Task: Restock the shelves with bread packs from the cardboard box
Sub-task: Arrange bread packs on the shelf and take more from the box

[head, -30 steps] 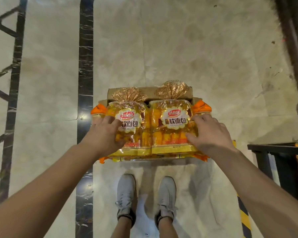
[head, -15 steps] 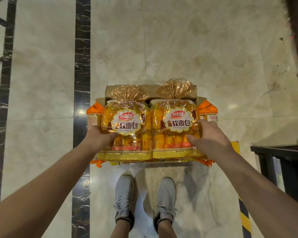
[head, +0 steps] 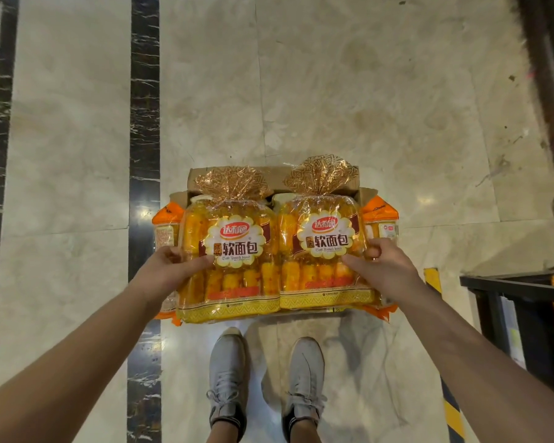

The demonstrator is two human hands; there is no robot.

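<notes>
Marble floor [head: 365,91] under box [head: 277,180]: left grip [head: 167,270] clasps left pack [head: 227,251], right grip [head: 386,266] clasps right pack [head: 323,238] (packs touching).

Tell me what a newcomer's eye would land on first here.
Dead centre, two bright yellow bread packs side by side: the left hand grips the left pack, the right hand the right pack. Under them sits the open cardboard box on the marble floor, with grey shoes nearer the camera.
</notes>
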